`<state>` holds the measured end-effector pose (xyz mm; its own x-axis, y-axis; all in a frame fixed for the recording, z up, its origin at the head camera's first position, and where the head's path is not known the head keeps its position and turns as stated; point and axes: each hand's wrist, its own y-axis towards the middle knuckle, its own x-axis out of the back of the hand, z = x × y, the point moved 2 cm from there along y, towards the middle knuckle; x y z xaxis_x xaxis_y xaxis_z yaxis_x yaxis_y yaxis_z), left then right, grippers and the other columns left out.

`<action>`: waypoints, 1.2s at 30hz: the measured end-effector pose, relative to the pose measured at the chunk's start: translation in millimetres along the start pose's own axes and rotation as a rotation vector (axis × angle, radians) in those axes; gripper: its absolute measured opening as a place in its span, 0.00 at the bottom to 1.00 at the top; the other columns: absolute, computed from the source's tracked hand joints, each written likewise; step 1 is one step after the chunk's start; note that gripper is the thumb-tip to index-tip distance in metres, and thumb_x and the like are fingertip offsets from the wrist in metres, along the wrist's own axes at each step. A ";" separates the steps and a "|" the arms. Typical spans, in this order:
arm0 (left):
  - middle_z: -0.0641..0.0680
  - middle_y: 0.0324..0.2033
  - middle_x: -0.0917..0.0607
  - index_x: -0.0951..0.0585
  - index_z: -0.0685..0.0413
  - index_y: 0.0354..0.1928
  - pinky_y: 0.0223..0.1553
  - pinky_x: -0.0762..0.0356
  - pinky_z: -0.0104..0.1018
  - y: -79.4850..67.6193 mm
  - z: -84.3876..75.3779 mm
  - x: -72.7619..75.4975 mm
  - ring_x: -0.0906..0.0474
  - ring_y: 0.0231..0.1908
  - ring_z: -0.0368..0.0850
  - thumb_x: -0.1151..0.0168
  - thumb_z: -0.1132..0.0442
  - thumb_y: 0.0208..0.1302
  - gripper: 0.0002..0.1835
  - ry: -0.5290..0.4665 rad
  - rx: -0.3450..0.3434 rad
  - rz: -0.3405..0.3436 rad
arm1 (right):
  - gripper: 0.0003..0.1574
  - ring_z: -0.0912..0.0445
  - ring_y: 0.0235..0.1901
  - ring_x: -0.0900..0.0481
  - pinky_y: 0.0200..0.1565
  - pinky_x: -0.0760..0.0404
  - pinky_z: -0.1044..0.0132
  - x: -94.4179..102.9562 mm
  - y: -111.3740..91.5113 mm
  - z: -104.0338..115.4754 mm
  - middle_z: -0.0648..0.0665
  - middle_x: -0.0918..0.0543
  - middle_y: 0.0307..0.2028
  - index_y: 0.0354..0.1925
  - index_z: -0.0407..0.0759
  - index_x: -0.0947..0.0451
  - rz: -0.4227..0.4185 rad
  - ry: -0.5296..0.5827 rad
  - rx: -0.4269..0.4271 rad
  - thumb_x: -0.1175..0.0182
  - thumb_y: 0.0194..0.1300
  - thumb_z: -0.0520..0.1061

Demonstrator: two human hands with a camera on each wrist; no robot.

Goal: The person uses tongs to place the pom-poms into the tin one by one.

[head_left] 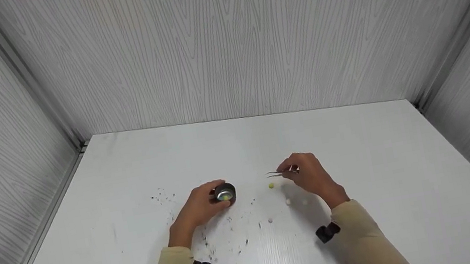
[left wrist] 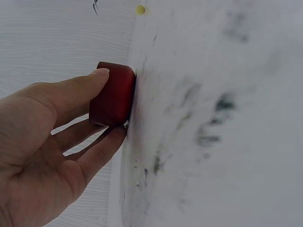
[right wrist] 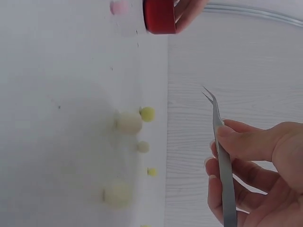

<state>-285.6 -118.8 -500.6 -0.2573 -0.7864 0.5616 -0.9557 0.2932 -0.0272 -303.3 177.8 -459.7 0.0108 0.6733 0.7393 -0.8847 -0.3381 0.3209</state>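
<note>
My left hand (head_left: 201,206) grips a small round cup (head_left: 232,194) between thumb and fingers on the table. Its outside looks red (left wrist: 113,97) in the left wrist view, and inside the silvery bowl lies a yellow-green ball (head_left: 226,198). In my right hand (head_left: 313,178) a pair of metal tweezers (right wrist: 224,165) is pinched, thumb on one side. Their bent tips stand slightly apart with nothing between them, pointing left toward the cup. A yellow ball (head_left: 271,185) lies on the table just below the tips in the head view.
Nearer the body lie whitish balls (head_left: 288,202), one of them a small ball (head_left: 270,220) farther left. A pink ball (right wrist: 119,7) shows near the cup in the right wrist view. Dark marks (head_left: 206,241) spot the white table (head_left: 161,152). Wood-grain panels (head_left: 210,44) enclose it.
</note>
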 end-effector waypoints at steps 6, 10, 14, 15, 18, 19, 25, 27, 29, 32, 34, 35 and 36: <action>0.63 0.68 0.22 0.27 0.58 0.72 0.68 0.24 0.55 0.2 0.3 0.1 0.22 0.66 0.62 0.30 0.66 0.66 0.32 0.016 -0.013 -0.004 | 0.10 0.49 0.39 0.14 0.42 0.15 0.57 3.5 -1.9 -8.0 0.41 0.10 0.38 0.40 0.39 0.09 0.020 -0.019 -0.047 0.31 0.62 0.29; 0.64 0.68 0.22 0.27 0.59 0.72 0.68 0.24 0.54 1.0 0.2 0.8 0.22 0.66 0.62 0.30 0.67 0.66 0.32 0.013 -0.017 -0.006 | 0.10 0.50 0.39 0.14 0.42 0.15 0.57 3.5 -1.9 -11.6 0.41 0.10 0.38 0.40 0.39 0.09 0.021 -0.035 -0.064 0.31 0.62 0.29; 0.63 0.68 0.22 0.27 0.58 0.72 0.68 0.24 0.54 0.9 -0.2 1.2 0.23 0.66 0.62 0.30 0.67 0.67 0.32 0.005 -0.011 -0.004 | 0.10 0.50 0.38 0.14 0.42 0.15 0.56 1.1 -1.4 -15.1 0.41 0.10 0.38 0.40 0.39 0.09 0.026 -0.057 -0.071 0.31 0.62 0.29; 0.63 0.68 0.23 0.27 0.58 0.72 0.68 0.24 0.54 0.8 -0.4 1.2 0.23 0.66 0.62 0.30 0.67 0.67 0.32 0.001 -0.009 -0.001 | 0.10 0.50 0.38 0.15 0.42 0.15 0.56 0.5 -1.5 -16.0 0.41 0.10 0.38 0.39 0.39 0.09 0.029 -0.060 -0.078 0.31 0.62 0.29; 0.63 0.68 0.23 0.27 0.58 0.72 0.68 0.23 0.54 -0.1 -0.6 1.0 0.23 0.67 0.63 0.31 0.67 0.67 0.32 0.002 -0.010 0.007 | 0.10 0.51 0.37 0.15 0.41 0.15 0.56 -1.2 -2.2 -17.7 0.41 0.10 0.37 0.39 0.40 0.08 0.033 -0.067 -0.095 0.30 0.61 0.29; 0.64 0.68 0.23 0.27 0.58 0.72 0.68 0.23 0.55 -0.5 -0.5 1.0 0.23 0.67 0.63 0.31 0.67 0.67 0.32 0.001 -0.012 0.011 | 0.10 0.51 0.37 0.15 0.41 0.15 0.56 -1.9 -2.4 -18.2 0.41 0.10 0.37 0.39 0.40 0.08 0.034 -0.069 -0.099 0.30 0.61 0.30; 0.64 0.69 0.24 0.28 0.59 0.72 0.67 0.23 0.55 -1.7 -0.8 1.8 0.23 0.67 0.64 0.32 0.67 0.68 0.31 -0.010 -0.033 0.019 | 0.10 0.51 0.36 0.16 0.41 0.15 0.55 -4.0 -2.3 -18.0 0.41 0.11 0.36 0.39 0.40 0.09 0.035 -0.077 -0.100 0.30 0.61 0.30; 0.64 0.69 0.23 0.27 0.59 0.72 0.67 0.23 0.55 -2.1 -0.5 2.3 0.23 0.66 0.64 0.32 0.67 0.68 0.31 -0.004 -0.025 0.010 | 0.09 0.51 0.36 0.16 0.42 0.16 0.56 -4.7 -1.7 -17.1 0.41 0.11 0.37 0.39 0.40 0.09 0.040 -0.076 -0.106 0.31 0.62 0.30; 0.64 0.68 0.23 0.27 0.58 0.72 0.67 0.23 0.55 -2.3 -0.3 2.5 0.23 0.66 0.63 0.31 0.67 0.68 0.31 0.003 -0.010 0.003 | 0.09 0.52 0.36 0.17 0.41 0.16 0.56 -5.3 -1.8 -16.2 0.42 0.11 0.37 0.39 0.40 0.09 0.044 -0.078 -0.118 0.31 0.62 0.30; 0.64 0.68 0.23 0.27 0.58 0.72 0.67 0.23 0.55 -2.1 -1.0 2.0 0.22 0.66 0.63 0.31 0.67 0.67 0.31 0.005 0.005 0.003 | 0.09 0.54 0.35 0.17 0.40 0.17 0.57 -5.8 -2.8 -16.1 0.42 0.11 0.36 0.39 0.41 0.09 0.048 -0.078 -0.140 0.31 0.63 0.30; 0.64 0.68 0.23 0.27 0.58 0.72 0.68 0.23 0.55 -1.4 -1.8 1.4 0.23 0.66 0.63 0.31 0.67 0.67 0.31 0.000 0.008 0.008 | 0.10 0.54 0.34 0.18 0.39 0.18 0.58 -5.6 -3.8 -16.7 0.42 0.11 0.36 0.38 0.41 0.09 0.043 -0.081 -0.152 0.31 0.62 0.30; 0.64 0.68 0.23 0.27 0.58 0.72 0.67 0.23 0.55 -1.0 -2.4 1.1 0.22 0.66 0.63 0.31 0.67 0.67 0.31 -0.001 0.007 0.009 | 0.10 0.54 0.34 0.18 0.39 0.18 0.58 -5.3 -4.1 -17.1 0.42 0.11 0.36 0.38 0.41 0.08 0.040 -0.081 -0.155 0.31 0.62 0.30; 0.64 0.68 0.23 0.27 0.58 0.72 0.67 0.23 0.55 -0.4 -2.9 0.8 0.22 0.66 0.63 0.31 0.67 0.67 0.31 -0.005 0.007 0.009 | 0.10 0.55 0.34 0.19 0.39 0.18 0.59 -5.1 -4.5 -17.6 0.42 0.11 0.36 0.38 0.41 0.08 0.039 -0.084 -0.157 0.31 0.63 0.30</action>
<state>-284.9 -117.9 -497.7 -0.2669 -0.7861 0.5575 -0.9542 0.2967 -0.0385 -307.6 187.4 -475.3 0.0084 0.6027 0.7980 -0.9470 -0.2515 0.1999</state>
